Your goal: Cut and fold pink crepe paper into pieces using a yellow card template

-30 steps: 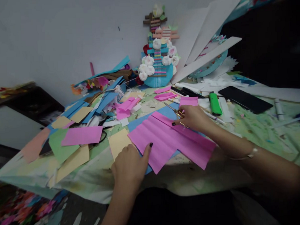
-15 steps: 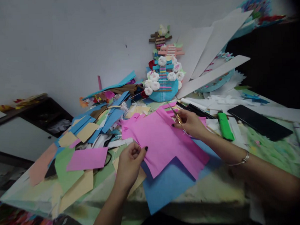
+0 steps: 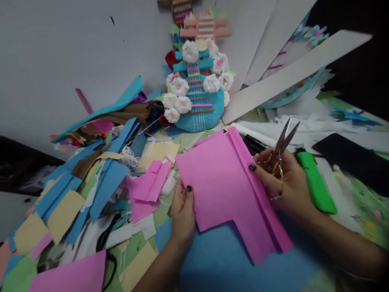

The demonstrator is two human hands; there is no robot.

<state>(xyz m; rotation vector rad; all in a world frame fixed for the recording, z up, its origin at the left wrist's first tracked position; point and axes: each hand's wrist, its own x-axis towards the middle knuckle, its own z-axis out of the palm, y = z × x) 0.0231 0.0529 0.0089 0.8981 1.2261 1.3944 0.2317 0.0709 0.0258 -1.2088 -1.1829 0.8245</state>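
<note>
A large pink paper sheet (image 3: 215, 183) with a notched lower edge and a folded strip along its right side is held up between both hands. At its left edge, my left hand (image 3: 183, 212) pinches the paper, thumb on top. My right hand (image 3: 283, 181) holds gold-handled scissors (image 3: 285, 138), blades apart and pointing up, while its thumb presses on the folded strip. Beneath the pink sheet lies a blue sheet (image 3: 214, 269).
Paper scraps (image 3: 109, 183) and a pink rectangle (image 3: 70, 280) cover the left. A blue paper guitar (image 3: 199, 111) with white flowers stands behind. At right are a green case (image 3: 317, 182), a black phone (image 3: 357, 161) and a long white strip (image 3: 300, 76).
The view has moved closer. The pink sheet has been lifted and turned, its right strip now folded. The scissors have swung upward in my right hand, away from the paper. A smaller pink piece lies apart at left.
</note>
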